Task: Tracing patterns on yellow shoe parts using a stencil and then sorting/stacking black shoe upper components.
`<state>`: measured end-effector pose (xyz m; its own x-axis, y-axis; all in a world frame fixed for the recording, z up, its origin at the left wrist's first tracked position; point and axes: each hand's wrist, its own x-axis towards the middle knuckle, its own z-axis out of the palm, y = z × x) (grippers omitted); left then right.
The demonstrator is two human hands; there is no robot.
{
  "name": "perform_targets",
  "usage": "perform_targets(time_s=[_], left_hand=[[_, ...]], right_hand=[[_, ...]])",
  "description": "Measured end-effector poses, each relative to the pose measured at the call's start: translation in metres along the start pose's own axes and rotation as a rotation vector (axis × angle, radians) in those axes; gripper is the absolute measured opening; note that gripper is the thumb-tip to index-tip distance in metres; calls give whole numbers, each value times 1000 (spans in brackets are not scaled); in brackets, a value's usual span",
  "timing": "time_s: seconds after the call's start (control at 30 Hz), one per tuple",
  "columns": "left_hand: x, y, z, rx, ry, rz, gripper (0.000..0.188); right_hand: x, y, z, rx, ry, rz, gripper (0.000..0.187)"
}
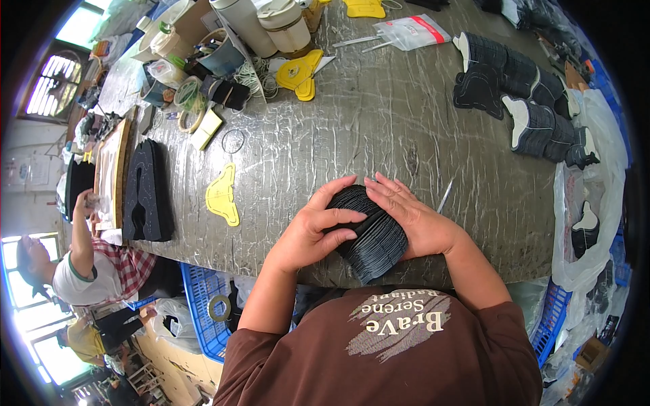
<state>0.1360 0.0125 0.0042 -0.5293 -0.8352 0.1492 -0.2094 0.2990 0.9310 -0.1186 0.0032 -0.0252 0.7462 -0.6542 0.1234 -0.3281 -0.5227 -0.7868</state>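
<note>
At the near edge of the table, a thick stack of thin dark cut pieces [374, 245] stands between my two hands, its many edges fanned upward. My left hand [318, 223] grips its left side, thumb and fingers pressed against the layers. My right hand [421, 220] wraps the far and right side, its fingers lying over the top edge. Just right of that hand lies a slim pale pen-like stick [445, 195]. A yellow template [222, 195] with a curved outline rests on the table to the left.
Bundled dark piece stacks [535, 125] sit at the far right. Black foam-like shapes [147, 193] lie left. Cups and containers [284, 30], yellow templates [298, 74] and a plastic bag [413, 32] stand or lie at the back. A blue crate [203, 304] is below the edge; another person [101, 271] works left.
</note>
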Motion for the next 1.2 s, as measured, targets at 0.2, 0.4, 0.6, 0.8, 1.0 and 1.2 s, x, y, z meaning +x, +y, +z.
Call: perform_targets(time_s=[0.2,0.4,0.6,0.8,1.0,1.2], left_hand=[[0,6,-1,117,-15,64,32],[0,6,1,108,-15,57,31],[-1,1,2,118,0,63,27],[2,13,0,238,-55,102,30],[0,7,1,204,-45,95,36],[-1,7,3,152,-22,59,30]], right_hand=[[0,-1,0,6,-7,3,128],[1,-1,-1,5,-5,-8,126],[1,-2,-1,8,-5,-3,124],[0,0,0,4,2,-6,124],[0,0,1,6,8,-13,124],[-1,0,1,-8,-4,1,124]])
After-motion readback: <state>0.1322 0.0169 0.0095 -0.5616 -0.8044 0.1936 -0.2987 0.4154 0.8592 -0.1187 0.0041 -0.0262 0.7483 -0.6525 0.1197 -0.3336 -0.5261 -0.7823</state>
